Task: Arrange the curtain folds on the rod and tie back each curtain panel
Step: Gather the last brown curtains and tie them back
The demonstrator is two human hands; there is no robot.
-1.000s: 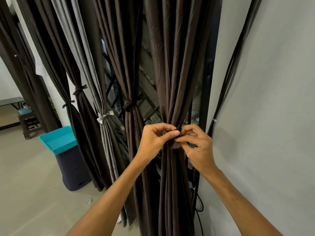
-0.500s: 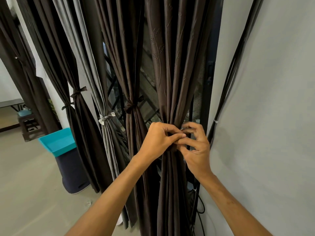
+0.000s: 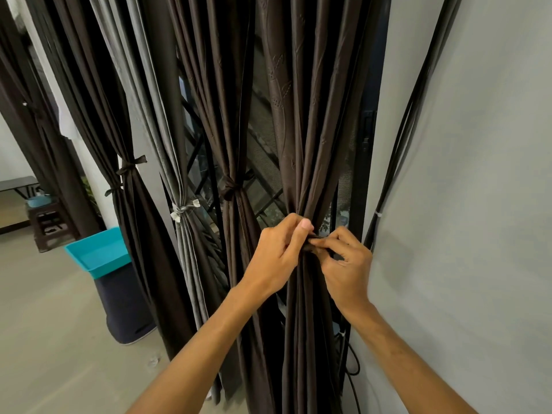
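A dark brown curtain panel (image 3: 301,144) hangs in front of me, gathered into a narrow bunch at waist height. My left hand (image 3: 276,258) grips the bunch from the left, thumb on top. My right hand (image 3: 343,264) pinches a dark tie strip (image 3: 312,245) at the front of the bunch; most of the strip is hidden by my fingers. To the left hang a brown panel with a knotted tie (image 3: 231,186), a grey panel with a pale tie (image 3: 182,210) and another brown panel tied back (image 3: 128,168).
A grey wall (image 3: 463,204) rises close on the right, with black cables (image 3: 397,162) running down it. A teal tray on a dark bin (image 3: 98,255) stands on the floor at left, a small stool (image 3: 47,216) behind it. Window bars show behind the curtains.
Both hands have stayed at the gathered bunch. My fingers have worked the tie strip, my left thumb has come up over the top, and my right fingers have drawn in closer.
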